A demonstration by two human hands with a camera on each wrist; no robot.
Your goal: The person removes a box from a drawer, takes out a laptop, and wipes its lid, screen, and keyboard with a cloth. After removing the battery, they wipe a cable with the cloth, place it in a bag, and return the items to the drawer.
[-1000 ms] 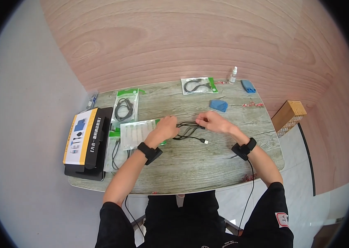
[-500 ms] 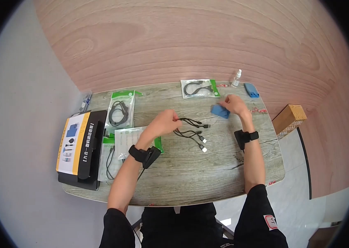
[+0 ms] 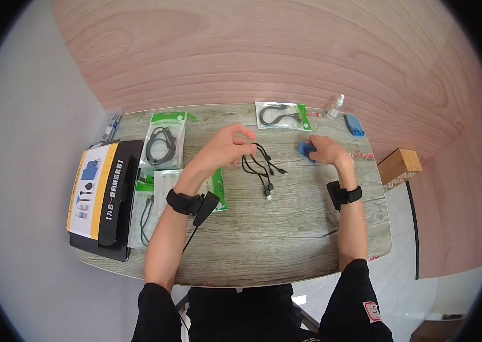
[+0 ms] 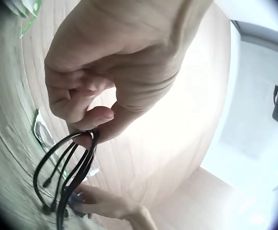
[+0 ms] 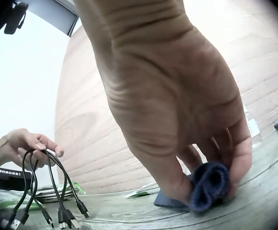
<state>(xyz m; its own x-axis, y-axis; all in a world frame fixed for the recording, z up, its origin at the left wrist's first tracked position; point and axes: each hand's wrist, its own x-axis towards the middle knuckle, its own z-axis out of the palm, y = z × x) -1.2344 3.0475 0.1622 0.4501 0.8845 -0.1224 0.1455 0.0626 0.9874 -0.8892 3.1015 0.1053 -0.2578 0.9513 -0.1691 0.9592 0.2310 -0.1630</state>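
A bundle of thin black USB cables hangs from my left hand, pinched between thumb and fingers. Their plugs dangle at the lower ends, as the right wrist view shows, some with bright metal tips. On the right, my right hand grips a folded blue cloth, thumb on one side and fingers on the other. That cloth is bent into a loop between them, close to the tabletop. In the left wrist view the cables loop down from the fingertips.
Bagged cables lie at the back and left, with a white and green packet near my left forearm. A black and yellow box sits at the left edge. A small spray bottle and a second blue cloth stand back right.
My right hand has left the cables, moved right and taken hold of the blue cloth. The left hand has lifted the cable bundle, moving up and left, so the plugs hang down.
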